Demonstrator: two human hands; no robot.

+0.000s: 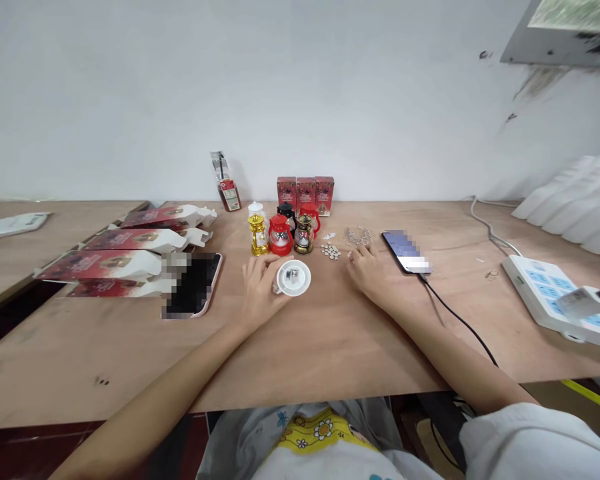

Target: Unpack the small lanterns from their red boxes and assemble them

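My left hand [261, 285] rests on the wooden table [330, 333] and holds a small white round lantern base [293, 277], fingers curled at its left edge. My right hand [366, 268] lies on the table with its fingers bent down beside a heap of small round button cells [331, 251]; whether it pinches one is hidden. Just behind stand little toy lanterns: a gold one [259, 235], a red one [281, 235] and a dark one [303, 234]. Thin wire pieces [357, 235] lie behind my right hand.
Flat red and white cartons [125, 253] lie at the left, next to a phone [193, 285]. Three red boxes [305, 194] stand at the wall. Another phone [405, 251] with a black cable [460, 320] lies right; a white power strip [555, 297] beyond.
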